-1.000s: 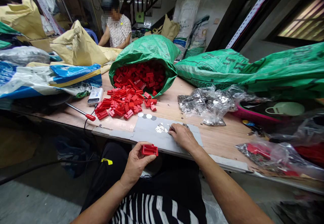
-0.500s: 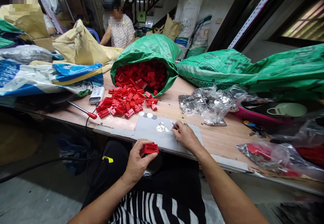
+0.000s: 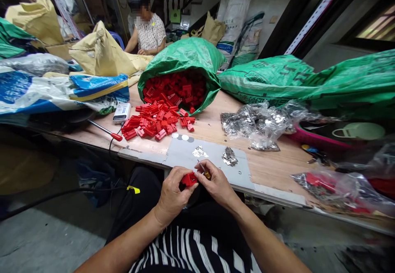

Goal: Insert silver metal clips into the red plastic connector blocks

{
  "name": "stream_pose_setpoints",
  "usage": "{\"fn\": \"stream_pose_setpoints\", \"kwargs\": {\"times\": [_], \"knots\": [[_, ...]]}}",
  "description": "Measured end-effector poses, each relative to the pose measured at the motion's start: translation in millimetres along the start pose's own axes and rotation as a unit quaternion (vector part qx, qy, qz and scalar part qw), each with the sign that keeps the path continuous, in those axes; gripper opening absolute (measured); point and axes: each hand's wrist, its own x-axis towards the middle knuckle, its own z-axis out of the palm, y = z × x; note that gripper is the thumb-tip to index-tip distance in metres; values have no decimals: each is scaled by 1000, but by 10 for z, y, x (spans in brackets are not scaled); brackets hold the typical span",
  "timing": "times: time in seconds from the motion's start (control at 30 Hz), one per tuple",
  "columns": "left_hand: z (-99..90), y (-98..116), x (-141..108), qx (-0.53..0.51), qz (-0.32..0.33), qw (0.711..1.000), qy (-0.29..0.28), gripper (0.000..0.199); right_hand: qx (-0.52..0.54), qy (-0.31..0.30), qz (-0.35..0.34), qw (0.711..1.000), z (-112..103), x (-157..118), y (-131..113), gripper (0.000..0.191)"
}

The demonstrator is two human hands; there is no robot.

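A worker's bare hands meet at the front edge of a wooden workbench (image 3: 212, 118), just above the worker's lap. The left hand (image 3: 173, 192) grips a red plastic housing (image 3: 189, 179) between thumb and fingers, held off the bench at its near edge. The right hand (image 3: 217, 185) closes around the yellow handle of a slim tool (image 3: 207, 175), its thin metal shaft angled up and to the left beside the housing. The right fingertips are at the housing's right end; whether they press on it cannot be told.

Beyond the hands, a gray sheet (image 3: 182, 156) bears a heap of shiny flat metal pieces (image 3: 200, 151) and, to its right, a darker heap of small metal parts (image 3: 230, 157). White and gray discs (image 3: 184, 137) line the sheet's far left corner.

Loose red plastic parts (image 3: 154, 121) spread before the mouth of a green woven sack (image 3: 188, 54) filled with more of the same. A white electronic device (image 3: 121, 113) and a metal rod with a red end (image 3: 106, 130) sit to the left. Clear plastic bags of metal pieces (image 3: 257, 122) lie to the right, near a pink basin (image 3: 324, 139). Across the bench, a person in a dotted top (image 3: 151, 34) sits behind the sacks.
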Motion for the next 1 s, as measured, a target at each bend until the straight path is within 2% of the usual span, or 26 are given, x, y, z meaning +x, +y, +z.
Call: {"fn": "stream_pose_setpoints", "kwargs": {"times": [0.2, 0.4, 0.67, 0.8, 1.0], "knots": [[-17, 34, 14, -20, -15, 999, -20, 26, 32, -32, 20, 999, -1, 2, 41, 15], [-27, 7, 3, -99, -145, 984, -31, 34, 145, -58, 48, 987, -52, 10, 100, 30], [-1, -12, 5, -257, -230, 938, -39, 40, 230, -109, 93, 963, -89, -41, 104, 32], [11, -3, 3, -309, -250, 916, -48, 43, 240, -117, 104, 958, -69, -60, 96, 33], [11, -18, -18, -362, -247, 896, -76, 48, 286, -141, 107, 942, -10, -55, 121, 34]]}}
